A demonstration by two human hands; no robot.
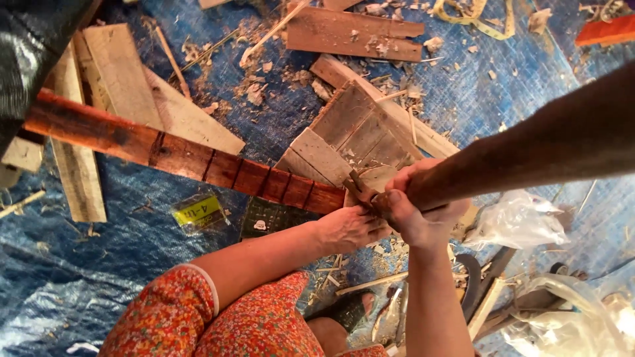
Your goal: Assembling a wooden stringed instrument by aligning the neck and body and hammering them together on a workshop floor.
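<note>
dark pole (529, 149): cut off right | notched plank (178, 153): left end hidden

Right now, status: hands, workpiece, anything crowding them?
Left hand holds the notched red plank's end. Right hand grips a dark tool handle, small blade at the plank. Wood scraps, shavings on blue tarp crowd close.

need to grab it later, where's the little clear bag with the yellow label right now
In the head view the clear bag with the yellow label lies on the blue tarp, left of centre, just below the notched reddish wooden bar and left of the left hand.
</note>
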